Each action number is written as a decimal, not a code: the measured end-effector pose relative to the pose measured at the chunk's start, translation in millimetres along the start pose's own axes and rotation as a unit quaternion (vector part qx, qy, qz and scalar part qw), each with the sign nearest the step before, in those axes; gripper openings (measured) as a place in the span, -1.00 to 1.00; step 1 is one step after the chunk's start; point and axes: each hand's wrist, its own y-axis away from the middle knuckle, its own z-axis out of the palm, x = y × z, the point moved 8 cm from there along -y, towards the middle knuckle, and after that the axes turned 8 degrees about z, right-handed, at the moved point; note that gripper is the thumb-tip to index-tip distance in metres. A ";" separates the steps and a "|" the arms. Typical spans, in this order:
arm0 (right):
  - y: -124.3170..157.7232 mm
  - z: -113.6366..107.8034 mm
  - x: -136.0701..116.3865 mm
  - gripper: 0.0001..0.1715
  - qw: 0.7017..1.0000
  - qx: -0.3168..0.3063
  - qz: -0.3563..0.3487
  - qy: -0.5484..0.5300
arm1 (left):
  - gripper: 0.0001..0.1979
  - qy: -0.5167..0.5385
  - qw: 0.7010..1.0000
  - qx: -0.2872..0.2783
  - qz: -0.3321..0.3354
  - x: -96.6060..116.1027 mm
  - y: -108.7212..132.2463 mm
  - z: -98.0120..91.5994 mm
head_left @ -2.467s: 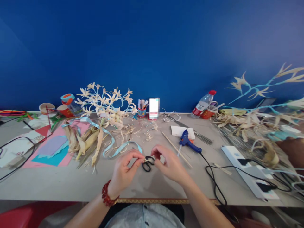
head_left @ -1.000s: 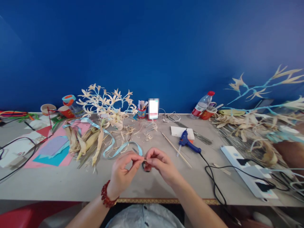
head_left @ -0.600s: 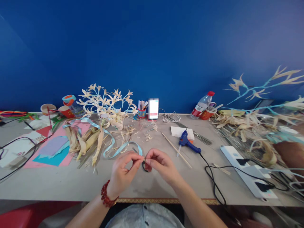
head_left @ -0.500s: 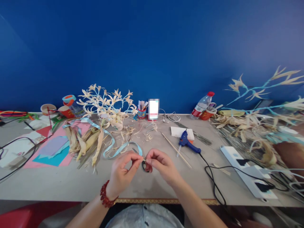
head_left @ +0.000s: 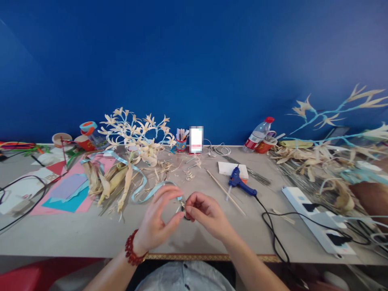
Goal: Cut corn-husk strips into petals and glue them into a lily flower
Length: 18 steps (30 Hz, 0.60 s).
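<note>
My left hand is open, its thumb and fingers spread apart, with a red bead bracelet on the wrist. Close beside it my right hand is closed in a pinch. What it holds is too small to make out; a tiny pale piece shows at its fingertips. Partly hidden behind those fingers is a dark looped object. A light blue ribbon winds across the table and runs behind my left hand.
Left stand husk flowers, corn husks and coloured paper. Right of my hands lie a wooden stick, a blue glue gun and a power strip with black cables. Another person's hand is at the right edge.
My left hand has opened from a pinch and drawn slightly back from the right hand's fingertips. The right hand stays pinched in nearly the same place.
</note>
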 end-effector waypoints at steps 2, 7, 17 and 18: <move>1.0 -0.2 -0.8 -0.72 0.999 0.009 -0.007 0.034 | -0.73 -0.002 1.000 -0.013 0.006 1.6 -2.1 2.4; 5.4 -2.7 -6.2 -0.77 0.991 0.044 -0.029 0.120 | -0.88 0.005 1.000 -0.002 -0.006 -5.2 -2.5 5.7; 9.1 -4.3 -9.6 -0.81 0.986 0.068 -0.047 0.142 | -0.82 0.003 0.999 0.024 0.022 -3.9 -0.4 1.2; 9.5 -4.5 -10.1 -0.80 0.986 0.069 -0.052 0.142 | -0.80 -0.004 1.000 0.025 0.017 -5.2 0.2 0.8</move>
